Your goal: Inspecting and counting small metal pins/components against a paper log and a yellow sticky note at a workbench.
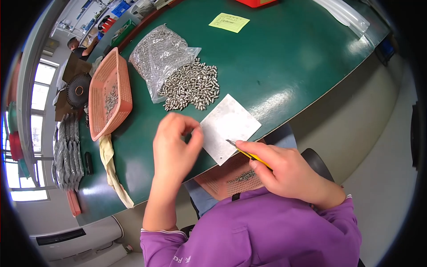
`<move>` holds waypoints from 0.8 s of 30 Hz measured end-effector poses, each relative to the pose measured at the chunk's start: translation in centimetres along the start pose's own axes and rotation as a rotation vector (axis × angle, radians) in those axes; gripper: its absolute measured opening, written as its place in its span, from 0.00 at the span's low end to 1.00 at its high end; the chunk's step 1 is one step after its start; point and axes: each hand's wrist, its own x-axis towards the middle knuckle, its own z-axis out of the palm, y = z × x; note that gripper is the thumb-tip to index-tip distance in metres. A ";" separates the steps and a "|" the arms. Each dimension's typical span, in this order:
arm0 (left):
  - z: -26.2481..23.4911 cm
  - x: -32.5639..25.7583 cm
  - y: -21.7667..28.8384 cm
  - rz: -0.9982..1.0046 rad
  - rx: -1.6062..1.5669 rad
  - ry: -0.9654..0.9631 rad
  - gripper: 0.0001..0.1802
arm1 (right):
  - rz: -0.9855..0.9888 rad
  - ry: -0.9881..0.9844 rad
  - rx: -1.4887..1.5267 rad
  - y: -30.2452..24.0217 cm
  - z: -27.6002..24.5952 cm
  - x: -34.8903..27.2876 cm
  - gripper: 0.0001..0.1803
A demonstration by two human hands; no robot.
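The person's right hand (284, 168) grasps a yellow knife (254, 157) in its fingers, the blade's tip over a pale square plate (232, 119) at the edge of the green desk (284, 58). The left hand (173, 141) is just beside the plate, its fingers curled; whether they pinch anything cannot be told. Beyond the plate, small metal pins (193, 84) lie heaped against a clear bag (158, 51) holding more.

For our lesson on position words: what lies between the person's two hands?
In the head view, a white square plate lies between the left hand and the right hand; the yellow utility knife in the right hand overlaps it.
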 end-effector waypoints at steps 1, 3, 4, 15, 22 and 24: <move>0.0 -0.9 0.6 0.029 -0.036 -0.062 0.06 | 0.007 0.001 0.000 0.0 0.1 0.0 0.25; 0.8 -2.3 1.1 0.088 -0.066 -0.087 0.06 | -0.006 -0.019 -0.074 0.0 0.4 0.2 0.24; 1.2 -2.4 1.1 0.086 -0.070 -0.089 0.06 | -0.002 -0.021 -0.075 -0.1 0.4 0.2 0.24; 1.9 -2.7 0.8 0.087 -0.044 -0.080 0.08 | -0.045 -0.063 -0.210 -0.8 0.9 0.7 0.25; 1.9 -2.4 0.7 0.087 -0.066 -0.080 0.08 | -0.033 -0.126 -0.168 -0.5 0.4 1.3 0.27; 2.0 -2.5 0.7 0.098 -0.072 -0.070 0.08 | -0.098 -0.120 -0.189 -0.8 0.1 1.7 0.28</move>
